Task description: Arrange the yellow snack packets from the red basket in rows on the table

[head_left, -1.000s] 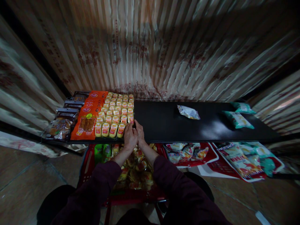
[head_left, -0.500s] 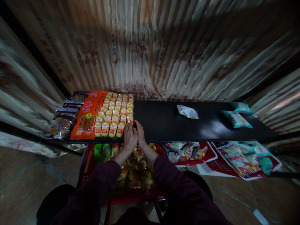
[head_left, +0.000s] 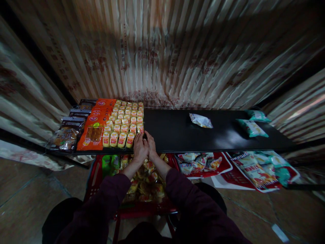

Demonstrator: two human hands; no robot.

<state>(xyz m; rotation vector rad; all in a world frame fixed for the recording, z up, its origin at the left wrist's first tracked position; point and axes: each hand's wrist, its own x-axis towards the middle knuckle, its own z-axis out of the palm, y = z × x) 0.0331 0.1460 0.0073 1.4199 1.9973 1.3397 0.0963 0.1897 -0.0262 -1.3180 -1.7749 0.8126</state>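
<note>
My left hand (head_left: 140, 147) and my right hand (head_left: 151, 145) are pressed side by side at the front edge of the black shelf (head_left: 177, 134). Their fingers are curled at the right end of the front row of small yellow snack packs (head_left: 125, 120). What they hold, if anything, is hidden. The yellow packs lie in several neat rows. Left of them are orange packets (head_left: 97, 124) and dark packets (head_left: 68, 129). Below my wrists stands a red basket (head_left: 142, 212) filled with more small snack packs (head_left: 148, 184).
A white packet (head_left: 200, 120) and two green packets (head_left: 251, 128) lie on the shelf's right half. Red-and-white snack bags (head_left: 255, 171) sit on a lower level at the right. A striped curtain (head_left: 162, 51) hangs behind the shelf. The floor is tiled.
Both hands stay together at the same spot by the yellow packs. Only the view has shifted slightly.
</note>
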